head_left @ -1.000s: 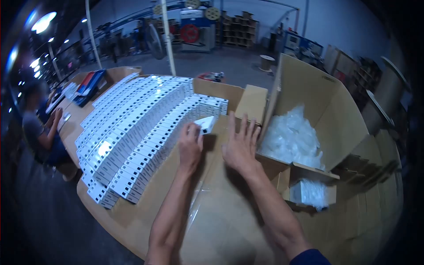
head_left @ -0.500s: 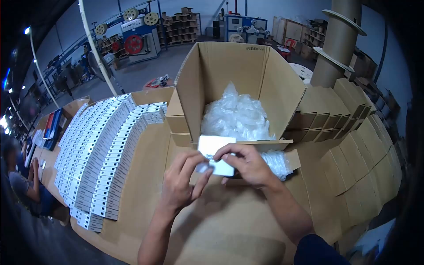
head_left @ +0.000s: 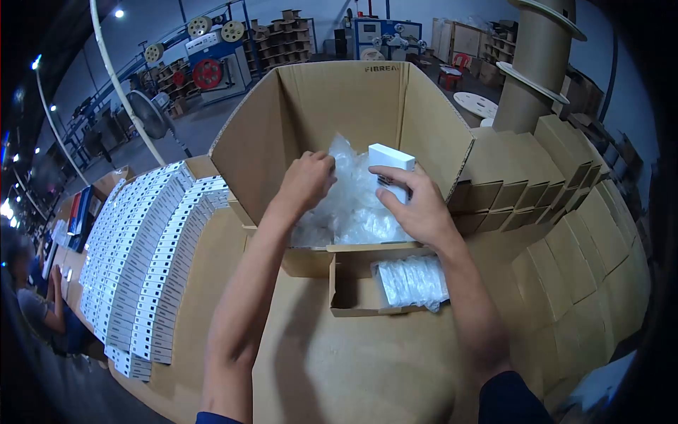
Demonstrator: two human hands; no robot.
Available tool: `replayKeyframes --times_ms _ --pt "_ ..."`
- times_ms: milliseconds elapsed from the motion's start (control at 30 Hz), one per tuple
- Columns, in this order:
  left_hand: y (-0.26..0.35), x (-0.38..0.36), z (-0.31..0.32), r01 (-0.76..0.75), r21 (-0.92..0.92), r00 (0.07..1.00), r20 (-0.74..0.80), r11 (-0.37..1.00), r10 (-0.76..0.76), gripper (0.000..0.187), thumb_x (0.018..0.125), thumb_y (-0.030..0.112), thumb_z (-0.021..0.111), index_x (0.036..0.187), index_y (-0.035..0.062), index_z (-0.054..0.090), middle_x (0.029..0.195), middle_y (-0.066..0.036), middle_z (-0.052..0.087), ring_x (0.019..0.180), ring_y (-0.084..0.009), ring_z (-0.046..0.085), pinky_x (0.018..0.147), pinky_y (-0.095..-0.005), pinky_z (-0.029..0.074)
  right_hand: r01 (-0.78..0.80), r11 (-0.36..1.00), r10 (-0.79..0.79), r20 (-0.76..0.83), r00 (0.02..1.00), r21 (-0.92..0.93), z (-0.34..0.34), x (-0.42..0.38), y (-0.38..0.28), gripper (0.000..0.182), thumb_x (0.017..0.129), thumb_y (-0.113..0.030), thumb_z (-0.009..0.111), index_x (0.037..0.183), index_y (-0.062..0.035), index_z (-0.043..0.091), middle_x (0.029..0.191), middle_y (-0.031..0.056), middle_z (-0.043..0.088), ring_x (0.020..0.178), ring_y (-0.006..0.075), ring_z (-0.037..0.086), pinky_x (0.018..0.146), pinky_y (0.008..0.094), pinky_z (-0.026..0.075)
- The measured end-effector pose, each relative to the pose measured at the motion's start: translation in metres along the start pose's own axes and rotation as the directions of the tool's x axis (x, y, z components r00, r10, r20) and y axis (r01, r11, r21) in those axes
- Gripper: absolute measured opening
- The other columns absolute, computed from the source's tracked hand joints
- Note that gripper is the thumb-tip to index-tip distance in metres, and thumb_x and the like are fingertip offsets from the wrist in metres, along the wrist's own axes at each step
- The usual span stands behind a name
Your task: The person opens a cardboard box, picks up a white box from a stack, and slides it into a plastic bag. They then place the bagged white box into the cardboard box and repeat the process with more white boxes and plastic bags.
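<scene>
My right hand (head_left: 417, 201) grips a small white box (head_left: 390, 160), held upright over the large open cardboard box (head_left: 346, 92). Crumpled clear plastic bags (head_left: 353, 205) fill the bottom of that cardboard box. My left hand (head_left: 308, 181) is above the left part of the bags, its fingers curled together; whether something is between them is too small to tell. In front of the large box stands a small open carton (head_left: 346, 311), with plastic-wrapped items (head_left: 413, 283) packed in its right part.
Long rows of stacked white boxes (head_left: 134, 261) cover the table's left side. Folded cardboard pieces (head_left: 565, 261) lie at the right, near a tall spool (head_left: 533, 71). A co-worker (head_left: 42, 304) sits at the far left. Machines (head_left: 212, 60) stand behind.
Both hands have moved forward over the large box and apart. The white box, earlier between both hands, is now upright in my right hand. The small carton shows more fully.
</scene>
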State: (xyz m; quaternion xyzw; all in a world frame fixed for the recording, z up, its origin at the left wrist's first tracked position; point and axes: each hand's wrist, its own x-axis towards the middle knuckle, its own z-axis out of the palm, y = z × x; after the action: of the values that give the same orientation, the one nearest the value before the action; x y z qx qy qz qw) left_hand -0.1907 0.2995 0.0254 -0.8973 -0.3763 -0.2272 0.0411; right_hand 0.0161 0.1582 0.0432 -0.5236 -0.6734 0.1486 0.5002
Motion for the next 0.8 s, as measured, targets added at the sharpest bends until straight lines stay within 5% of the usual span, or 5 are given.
replayKeyframes --times_ms 333,400,500,667,800 --pt "0.063 -0.034 -0.078 -0.006 -0.605 0.974 -0.184 0.796 -0.133 0.021 0.098 0.011 0.067 0.106 -0.0035 0.055 0.096 -0.027 0.070 0.089 -0.0423 0.071 0.074 -0.0436 0.054 -0.026 1.000 0.026 -0.056 0.998 -0.001 0.017 0.023 -0.006 0.039 0.082 -0.033 0.083 0.108 -0.0046 0.078 0.110 0.0245 0.063 0.107 0.0352 0.064 0.093 0.0440 0.051" --pt "0.065 -0.046 -0.080 -0.047 -0.583 0.934 -0.313 0.811 -0.171 0.017 0.100 0.012 0.066 0.105 -0.0013 0.057 0.086 -0.015 0.070 0.070 -0.0209 0.067 0.061 -0.0324 0.051 0.041 0.998 -0.035 -0.122 0.992 0.047 0.017 0.008 -0.014 0.024 0.091 -0.025 0.075 0.098 -0.0019 0.077 0.104 0.0207 0.062 0.095 0.0334 0.064 0.085 0.0425 0.050" --pt "0.088 -0.077 -0.102 -0.024 -0.867 0.856 -0.275 0.498 -0.437 0.012 0.104 0.016 0.063 0.102 0.0056 0.057 0.079 0.004 0.056 0.066 -0.0033 0.050 0.057 -0.0213 0.042 0.011 0.994 -0.005 -0.051 0.999 0.109 0.003 -0.037 -0.038 0.025 0.097 -0.022 0.069 0.096 0.0026 0.074 0.102 0.0199 0.062 0.088 0.0326 0.064 0.081 0.0400 0.050" --pt "0.167 -0.161 -0.085 -0.270 -0.935 0.742 -0.050 -0.230 -0.669 0.020 0.108 0.022 0.055 0.116 0.0043 0.053 0.095 -0.004 0.060 0.083 -0.0129 0.060 0.076 -0.0286 0.052 -0.075 0.946 0.162 -0.258 0.952 0.315 0.024 -0.143 -0.061 0.029 0.098 -0.018 0.067 0.097 0.0105 0.071 0.112 0.0216 0.063 0.096 0.0345 0.065 0.083 0.0401 0.050" --pt "0.246 -0.245 -0.051 0.138 -0.988 0.788 0.068 0.068 -0.612 0.026 0.108 0.023 0.055 0.123 0.0011 0.056 0.105 -0.004 0.064 0.087 -0.0122 0.061 0.075 -0.0283 0.052 -0.097 0.995 0.099 -0.372 0.923 0.023 0.028 -0.229 -0.089 0.023 0.095 -0.013 0.067 0.100 0.0092 0.072 0.123 0.0252 0.064 0.113 0.0404 0.063 0.098 0.0428 0.050"
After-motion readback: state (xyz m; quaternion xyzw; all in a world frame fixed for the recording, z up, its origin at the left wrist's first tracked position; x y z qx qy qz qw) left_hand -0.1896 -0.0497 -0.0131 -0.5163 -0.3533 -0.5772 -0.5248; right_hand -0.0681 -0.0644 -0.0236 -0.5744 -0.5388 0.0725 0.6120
